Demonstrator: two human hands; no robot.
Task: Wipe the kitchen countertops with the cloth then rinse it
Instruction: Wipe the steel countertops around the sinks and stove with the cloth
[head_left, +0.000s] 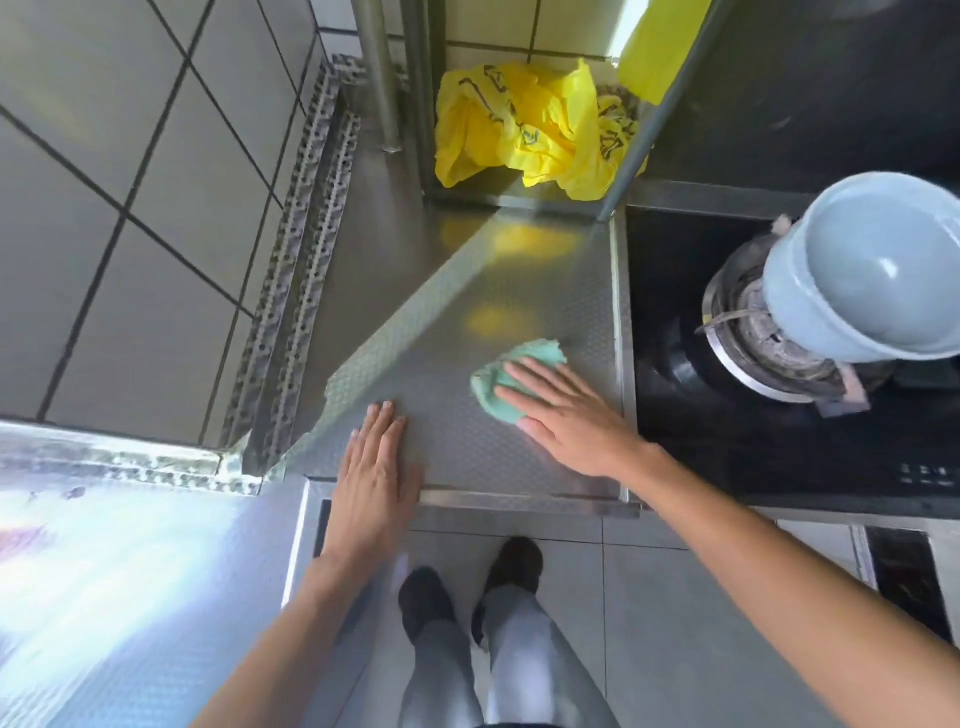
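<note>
Pressing green cloth (511, 376) flat: right hand (563, 415); bag (524, 130) print unreadable.

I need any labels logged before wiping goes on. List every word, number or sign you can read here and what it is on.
Nothing is legible.
Yellow plastic bag: black printed marks, too crumpled and blurred to read.
Stove control panel: small pale symbols, too small to read.
Green cloth, blue-grey pot: no text seen.

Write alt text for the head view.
A person's right hand presses a crumpled green cloth flat on a textured steel countertop, while the left hand rests flat beside it. A crumpled yellow plastic bag lies behind; a pale blue bowl sits on the stove burner.
</note>
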